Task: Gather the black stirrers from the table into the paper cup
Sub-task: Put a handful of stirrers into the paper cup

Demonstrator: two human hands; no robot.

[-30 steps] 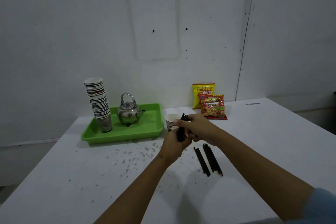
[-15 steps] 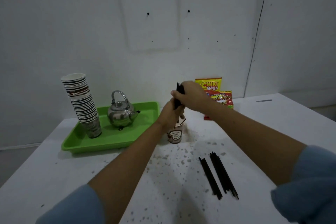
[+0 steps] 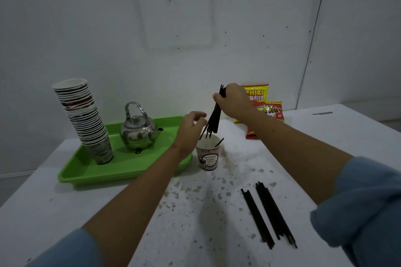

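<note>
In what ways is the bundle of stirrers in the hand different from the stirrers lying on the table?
The held stirrers stand nearly upright, gripped in the right hand over the paper cup; the loose stirrers lie flat on the table, untouched. The held ones fan out at their lower ends; the loose ones lie roughly parallel in two groups. Both sets are thin, black and look alike in length.

Paper cup [image 3: 207,155] just right of tray [image 3: 121,169] — loose stirrers [image 3: 268,213] lie nearer, further right.

Black stirrers [image 3: 213,119], green tray [image 3: 121,171] — white table [image 3: 303,147] with brown speckles.
</note>
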